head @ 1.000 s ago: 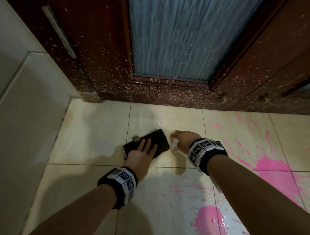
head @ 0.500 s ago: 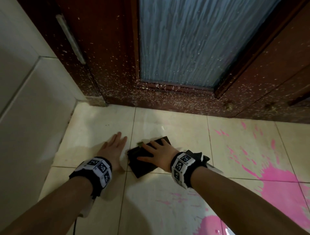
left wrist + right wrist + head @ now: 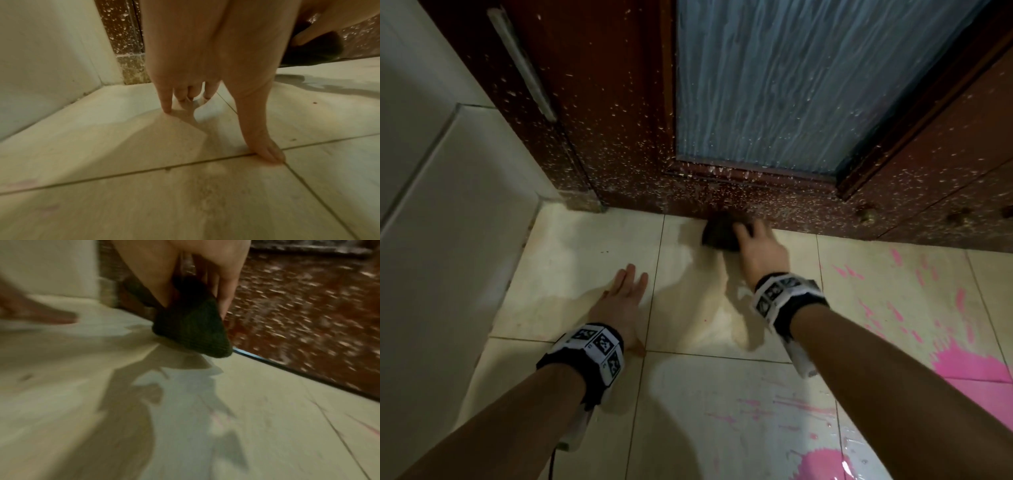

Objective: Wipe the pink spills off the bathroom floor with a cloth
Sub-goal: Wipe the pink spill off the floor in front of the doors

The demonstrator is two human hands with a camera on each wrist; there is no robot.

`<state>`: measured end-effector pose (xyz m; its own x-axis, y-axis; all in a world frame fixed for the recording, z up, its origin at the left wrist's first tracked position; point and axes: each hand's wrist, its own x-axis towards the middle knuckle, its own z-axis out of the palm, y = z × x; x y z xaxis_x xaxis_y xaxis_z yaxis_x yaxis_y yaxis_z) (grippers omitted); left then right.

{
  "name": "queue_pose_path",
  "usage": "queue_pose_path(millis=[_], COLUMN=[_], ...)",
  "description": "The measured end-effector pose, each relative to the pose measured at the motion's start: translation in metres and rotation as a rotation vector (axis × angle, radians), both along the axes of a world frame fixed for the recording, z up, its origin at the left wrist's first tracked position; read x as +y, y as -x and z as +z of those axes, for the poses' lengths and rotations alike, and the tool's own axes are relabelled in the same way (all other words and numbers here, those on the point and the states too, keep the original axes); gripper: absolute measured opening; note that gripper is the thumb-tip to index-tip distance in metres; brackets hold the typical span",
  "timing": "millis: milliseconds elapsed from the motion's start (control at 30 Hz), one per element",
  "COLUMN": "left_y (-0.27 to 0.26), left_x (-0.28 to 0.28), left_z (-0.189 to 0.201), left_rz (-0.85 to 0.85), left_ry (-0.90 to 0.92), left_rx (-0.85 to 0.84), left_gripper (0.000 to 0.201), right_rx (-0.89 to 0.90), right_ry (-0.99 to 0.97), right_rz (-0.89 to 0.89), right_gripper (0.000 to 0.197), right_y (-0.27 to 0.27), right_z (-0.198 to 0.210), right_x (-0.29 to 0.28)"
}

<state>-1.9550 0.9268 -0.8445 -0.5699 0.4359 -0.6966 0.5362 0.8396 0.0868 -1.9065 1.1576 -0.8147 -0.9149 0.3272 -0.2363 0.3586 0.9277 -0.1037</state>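
Right hand (image 3: 760, 251): reaches forward to the foot of the door, fingers over the cloth; in the right wrist view thumb and fingers (image 3: 223, 288) pinch the cloth from either side.
Cloth (image 3: 719, 234): dark, knitted-looking, bunched into a wedge; its lower edge meets the floor right at the door's bottom edge. The head view blurs it.
Left hand (image 3: 621, 298): flat on the floor, fingers straight and close together, thumb (image 3: 259, 129) spread apart and lying along a grout line. It holds nothing and is well apart from the cloth, nearer the person and to the left.
Floor (image 3: 585, 260): pale glossy tiles with thin grout lines; a wet sheen and the arms' shadows lie between the two hands.
Spills (image 3: 983, 363): pink; a large patch at the right edge, scattered streaks on the tiles right of the right wrist, thin streaks and a second blot (image 3: 822, 466) at the bottom edge. All are well apart from the cloth.
Door (image 3: 602, 120): dark reddish wood speckled with pale droplets, with a ribbed frosted pane (image 3: 784, 75) above the cloth.
Wall (image 3: 431, 205): pale tiles on the left, meeting the floor and door frame in the corner.
Wristbands (image 3: 594, 349): black with white marker squares, one on each wrist.
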Motion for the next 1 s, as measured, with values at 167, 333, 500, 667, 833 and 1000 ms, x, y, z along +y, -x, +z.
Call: queue_pose_path(millis=[167, 333, 500, 667, 833, 1000], left_y=[0.0, 0.001, 0.0, 0.001, 0.001, 0.001], left_x=[0.003, 0.001, 0.0, -0.001, 0.0, -0.001], left_z=[-0.001, 0.001, 0.002, 0.001, -0.003, -0.006], left_rz=[-0.01, 0.008, 0.012, -0.002, -0.012, -0.002], left_ry=[0.007, -0.016, -0.024, -0.024, -0.009, -0.018], left_rx=[0.011, -0.015, -0.002, -0.012, 0.014, 0.01], left_gripper=[0.136, 0.135, 0.135, 0.136, 0.137, 0.135], right_rx=[-0.209, -0.256, -0.352, -0.175, -0.171, -0.208], right_ry=[0.028, 0.002, 0.022, -0.051, -0.109, -0.113], right_rz=[-0.104, 0.088, 0.514, 0.405, 0.328, 0.277], right_gripper=[0.043, 0.043, 0.056, 0.057, 0.051, 0.053], right_y=[0.029, 0.027, -0.007, 0.016, 0.063, 0.061], right_z=[-0.011, -0.013, -0.015, 0.005, 0.007, -0.019], right_x=[0.018, -0.003, -0.025, -0.016, -0.018, -0.028])
